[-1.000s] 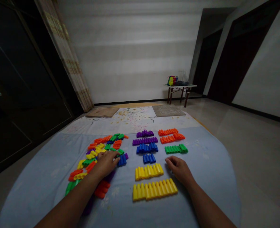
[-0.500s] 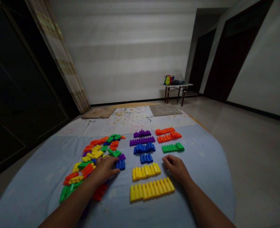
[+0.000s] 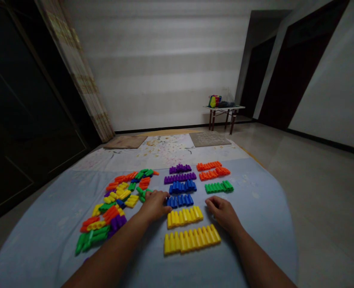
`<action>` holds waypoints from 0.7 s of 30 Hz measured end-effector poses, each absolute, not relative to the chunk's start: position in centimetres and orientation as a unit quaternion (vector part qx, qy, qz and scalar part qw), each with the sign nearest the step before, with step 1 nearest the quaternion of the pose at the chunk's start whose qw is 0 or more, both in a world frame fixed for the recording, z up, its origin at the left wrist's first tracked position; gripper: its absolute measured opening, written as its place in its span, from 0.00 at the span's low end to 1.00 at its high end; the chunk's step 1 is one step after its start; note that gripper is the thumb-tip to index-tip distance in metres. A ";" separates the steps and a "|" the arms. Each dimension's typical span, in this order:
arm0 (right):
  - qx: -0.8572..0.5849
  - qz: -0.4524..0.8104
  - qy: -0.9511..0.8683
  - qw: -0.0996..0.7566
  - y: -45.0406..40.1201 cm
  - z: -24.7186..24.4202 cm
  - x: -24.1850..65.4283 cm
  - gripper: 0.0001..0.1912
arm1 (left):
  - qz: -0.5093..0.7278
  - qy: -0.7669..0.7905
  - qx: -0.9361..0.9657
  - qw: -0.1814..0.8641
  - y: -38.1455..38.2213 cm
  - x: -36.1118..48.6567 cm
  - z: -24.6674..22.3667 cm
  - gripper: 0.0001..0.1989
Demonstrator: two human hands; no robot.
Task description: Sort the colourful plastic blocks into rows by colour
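My left hand (image 3: 156, 205) has its fingers closed around blue pieces at the left end of the short blue row (image 3: 183, 201). My right hand (image 3: 220, 208) rests on the cloth with curled fingers, right of the shorter yellow row (image 3: 185, 217); nothing can be made out in it. A longer yellow row (image 3: 192, 239) lies nearest me. Beyond the short blue row lie another blue row (image 3: 183, 187) and two purple rows (image 3: 180, 178). Farther right are a green row (image 3: 219, 187) and two orange rows (image 3: 214, 173). A mixed pile of coloured pieces (image 3: 117, 195) spreads on the left.
The table wears a blue and floral cloth (image 3: 255, 224). Two mats, one brown (image 3: 125, 142) and one grey (image 3: 209, 139), lie at its far edge. Behind stands a small table (image 3: 224, 108) with a colourful bag (image 3: 214, 101).
My left hand has moved right from the pile, bringing blue pieces against the left end of the short blue row. My right hand has stayed in place.
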State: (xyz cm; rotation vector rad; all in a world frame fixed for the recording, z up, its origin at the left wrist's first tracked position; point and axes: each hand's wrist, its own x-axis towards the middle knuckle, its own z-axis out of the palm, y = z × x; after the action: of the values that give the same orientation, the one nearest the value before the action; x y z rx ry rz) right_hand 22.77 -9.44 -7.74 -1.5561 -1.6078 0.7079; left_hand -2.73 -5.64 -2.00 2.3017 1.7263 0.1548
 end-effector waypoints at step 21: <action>-0.613 0.278 -0.629 0.390 -9.3 -8.2 22.8 0.18 | 0.149 0.615 0.761 0.144 -3.2 -2.8 -1.8 0.24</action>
State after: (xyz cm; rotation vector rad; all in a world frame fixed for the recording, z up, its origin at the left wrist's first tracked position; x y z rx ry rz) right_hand 22.80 -9.27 -8.16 -1.5573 -1.5989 0.7074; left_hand -2.76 -3.21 -1.80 2.1934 1.7721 0.4307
